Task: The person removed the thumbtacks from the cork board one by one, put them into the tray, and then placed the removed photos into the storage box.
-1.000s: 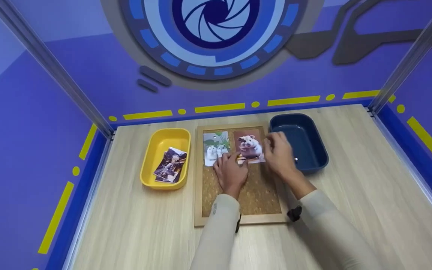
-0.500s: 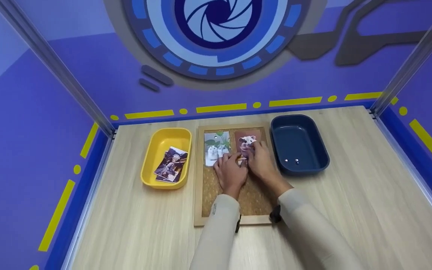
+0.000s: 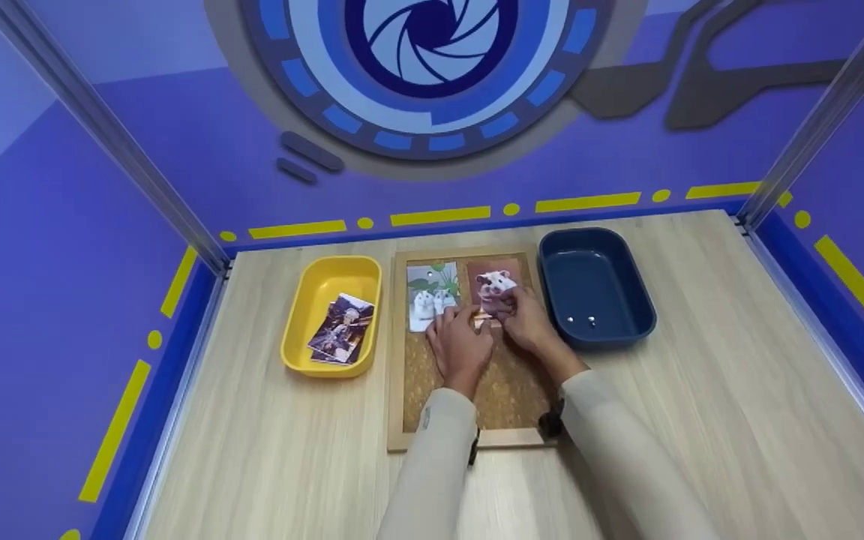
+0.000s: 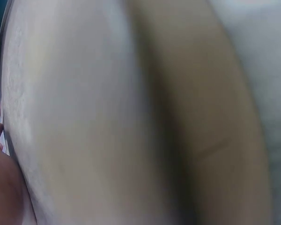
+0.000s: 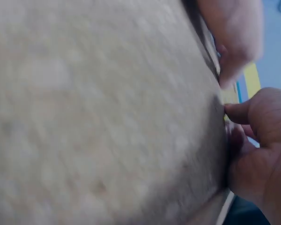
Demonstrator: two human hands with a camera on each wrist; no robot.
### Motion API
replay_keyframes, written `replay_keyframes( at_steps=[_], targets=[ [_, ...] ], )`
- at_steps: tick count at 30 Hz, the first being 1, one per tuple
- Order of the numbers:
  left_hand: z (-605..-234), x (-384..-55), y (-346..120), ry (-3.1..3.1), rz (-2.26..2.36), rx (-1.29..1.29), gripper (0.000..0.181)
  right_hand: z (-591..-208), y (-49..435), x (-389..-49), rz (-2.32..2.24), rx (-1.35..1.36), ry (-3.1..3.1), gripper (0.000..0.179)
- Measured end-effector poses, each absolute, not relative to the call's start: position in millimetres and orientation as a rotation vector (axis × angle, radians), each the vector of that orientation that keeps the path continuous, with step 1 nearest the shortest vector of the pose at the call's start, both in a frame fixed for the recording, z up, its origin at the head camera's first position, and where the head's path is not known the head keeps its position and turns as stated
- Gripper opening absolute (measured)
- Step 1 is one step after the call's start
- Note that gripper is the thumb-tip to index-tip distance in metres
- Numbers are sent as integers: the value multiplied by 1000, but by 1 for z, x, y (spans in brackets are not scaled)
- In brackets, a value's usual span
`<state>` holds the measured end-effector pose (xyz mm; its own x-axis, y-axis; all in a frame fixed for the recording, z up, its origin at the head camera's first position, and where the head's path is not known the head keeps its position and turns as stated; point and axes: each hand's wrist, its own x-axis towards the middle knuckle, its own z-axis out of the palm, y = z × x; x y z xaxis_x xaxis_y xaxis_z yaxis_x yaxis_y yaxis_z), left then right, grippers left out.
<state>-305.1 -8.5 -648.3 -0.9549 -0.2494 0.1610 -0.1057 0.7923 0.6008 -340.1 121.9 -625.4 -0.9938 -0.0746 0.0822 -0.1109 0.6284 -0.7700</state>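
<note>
Single-hamster photo (image 3: 490, 282) lay on corkboard (image 3: 511, 390); left hand (image 3: 463, 346) rested at its lower edge, fingers loose; right hand (image 3: 529, 321) bunched narrow over it, contents hidden.

Before me: glossy purple-blue printed wall (image 3: 199, 150), yellow dashes (image 3: 439, 215), silvery metal corner post (image 3: 107, 135), pale wood-grain tabletop (image 3: 252, 450).

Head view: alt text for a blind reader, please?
A person's left hand and right hand work at a hamster photo on a corkboard, beside another photo. A yellow tray of pictures sits left, a dark blue tray right.
</note>
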Motion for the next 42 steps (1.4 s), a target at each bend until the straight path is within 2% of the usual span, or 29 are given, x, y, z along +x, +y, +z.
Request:
replay_keyframes(
  at_steps=[6,14,19,23,25,29,35,42],
  targets=[
    [-648,-303,-11,-2763,-902,254,38,-624,123,-334,1222,178,-2870,36],
    [-634,-288,-26,-2864,-1105,177,48,-630,121,-332,1433,109,-2789,36],
    [-616,-247,-54,-2816,-1301,25,52,-635,113,-331,1463,171,-2824,35],
    [-610,-208,-92,-2654,-1282,-196,52,-637,110,-329,1461,173,-2834,34],
    [-606,-191,-116,-2552,-1274,-212,51,-637,110,-328,1456,174,-2837,34],
    [-605,-171,-171,-2295,-1244,-108,50,-633,112,-329,1480,199,-2843,37],
    [-621,-167,-251,-1965,-1067,331,46,-629,117,-333,1538,149,-2848,37],
    [-640,-174,-291,-1983,-1324,791,53,-634,120,-333,1540,129,-2868,38]
  ],
)
